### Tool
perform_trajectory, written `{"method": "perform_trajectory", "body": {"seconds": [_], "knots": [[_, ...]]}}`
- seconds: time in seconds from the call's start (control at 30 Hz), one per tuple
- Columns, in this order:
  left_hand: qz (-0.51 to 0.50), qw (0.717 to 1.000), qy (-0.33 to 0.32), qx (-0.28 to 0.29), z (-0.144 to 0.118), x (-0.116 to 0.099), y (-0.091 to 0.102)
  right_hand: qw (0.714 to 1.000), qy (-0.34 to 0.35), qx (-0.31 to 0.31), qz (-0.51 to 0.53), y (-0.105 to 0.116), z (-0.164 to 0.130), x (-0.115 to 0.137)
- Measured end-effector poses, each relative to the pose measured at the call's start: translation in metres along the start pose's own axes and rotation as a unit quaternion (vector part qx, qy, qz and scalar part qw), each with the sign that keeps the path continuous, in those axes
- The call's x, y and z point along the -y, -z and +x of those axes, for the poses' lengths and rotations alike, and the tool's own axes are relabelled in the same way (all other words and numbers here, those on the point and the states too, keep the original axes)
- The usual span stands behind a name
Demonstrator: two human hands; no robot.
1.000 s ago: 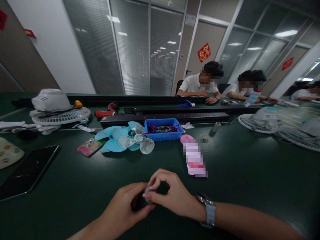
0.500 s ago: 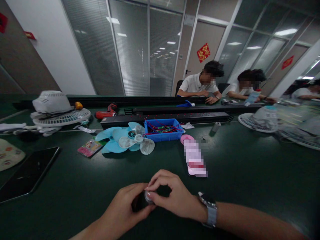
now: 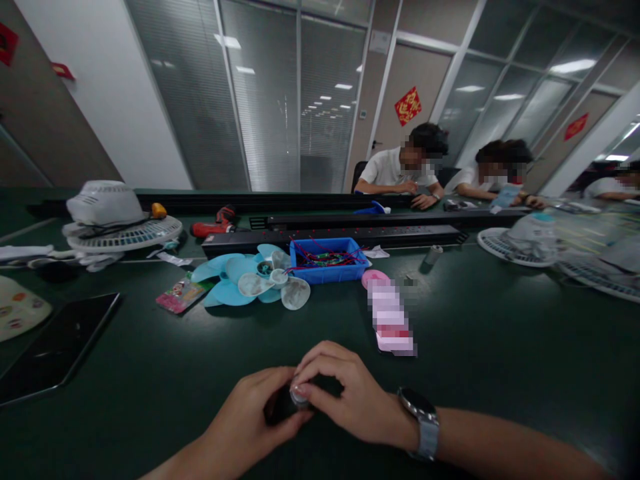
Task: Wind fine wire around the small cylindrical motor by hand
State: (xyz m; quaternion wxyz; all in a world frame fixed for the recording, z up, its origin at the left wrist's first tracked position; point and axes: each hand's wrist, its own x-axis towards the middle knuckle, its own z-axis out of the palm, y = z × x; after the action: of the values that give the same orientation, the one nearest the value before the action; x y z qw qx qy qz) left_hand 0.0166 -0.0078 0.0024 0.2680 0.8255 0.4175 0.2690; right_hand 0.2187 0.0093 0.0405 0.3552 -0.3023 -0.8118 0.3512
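Observation:
Near the table's front edge, both my hands come together around a small silver round-topped piece [image 3: 299,396]. My left hand [image 3: 253,407] curls about it from the left, its fingers and thumb closed at the sides. From the right, the thumb and fingertips of my right hand [image 3: 345,393] pinch its top; a watch sits on that wrist. The lower part of the piece is hidden by my fingers and shadow. Beyond my hands lie a pixelated pink object [image 3: 393,317] and blue fan blades [image 3: 230,277].
A blue bin [image 3: 330,270] holds wires and circuit boards. At left are a black tablet [image 3: 60,347], a white fan housing [image 3: 105,203] and a red power drill [image 3: 213,227]. A small metal cylinder [image 3: 434,253] stands at right. Co-workers sit across the table.
Hardly anything differs. My right wrist has shifted very slightly to the right and down, while both hands keep their hold on the small silver piece.

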Motion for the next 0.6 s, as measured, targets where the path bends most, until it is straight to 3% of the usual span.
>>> {"method": "perform_trajectory", "body": {"seconds": [0.6], "knots": [[-0.004,1.0,0.004,0.009,-0.0016,0.0021,-0.0008,0.995,-0.043,-0.04,0.081,-0.0034,0.0023,-0.0022]]}}
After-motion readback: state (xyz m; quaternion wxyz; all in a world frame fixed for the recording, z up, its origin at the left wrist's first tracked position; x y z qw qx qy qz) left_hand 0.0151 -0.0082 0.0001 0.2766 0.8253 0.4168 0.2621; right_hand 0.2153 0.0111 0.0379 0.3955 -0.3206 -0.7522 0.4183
